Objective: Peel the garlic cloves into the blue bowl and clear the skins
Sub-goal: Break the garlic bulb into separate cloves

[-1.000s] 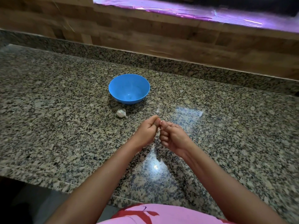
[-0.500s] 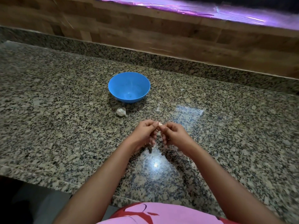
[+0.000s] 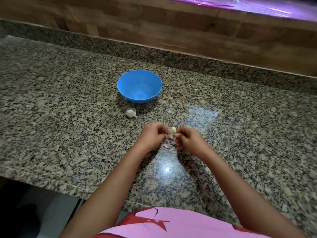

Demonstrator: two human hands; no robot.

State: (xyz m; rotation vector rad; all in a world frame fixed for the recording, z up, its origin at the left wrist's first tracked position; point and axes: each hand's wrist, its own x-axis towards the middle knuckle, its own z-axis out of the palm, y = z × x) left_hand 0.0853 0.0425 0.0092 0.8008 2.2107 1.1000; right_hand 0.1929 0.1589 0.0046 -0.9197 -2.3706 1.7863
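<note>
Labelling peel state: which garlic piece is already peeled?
The pale yellow clove pinched in the right hand, bare and smooth. The other garlic piece, on the counter beside the blue bowl, has its papery white skin on.

Counts, head view.
- blue bowl (image 3: 129, 86): 1.
- unpeeled garlic piece (image 3: 130, 113): 1, in its white skin. Cannot tell whether it is a single clove or a small cluster.
- peeled clove (image 3: 174, 129): 1, pale yellow.
- skin scraps (image 3: 166, 145): at least 2 pale flakes. They are small and partly hidden, so the exact number is not readable.
- Hands: 2, left hand (image 3: 152, 137) and right hand (image 3: 188, 139).
- Granite surface (image 3: 68, 100): 1.

Garlic total: 2 pieces, 1 peeled and 1 unpeeled.
</note>
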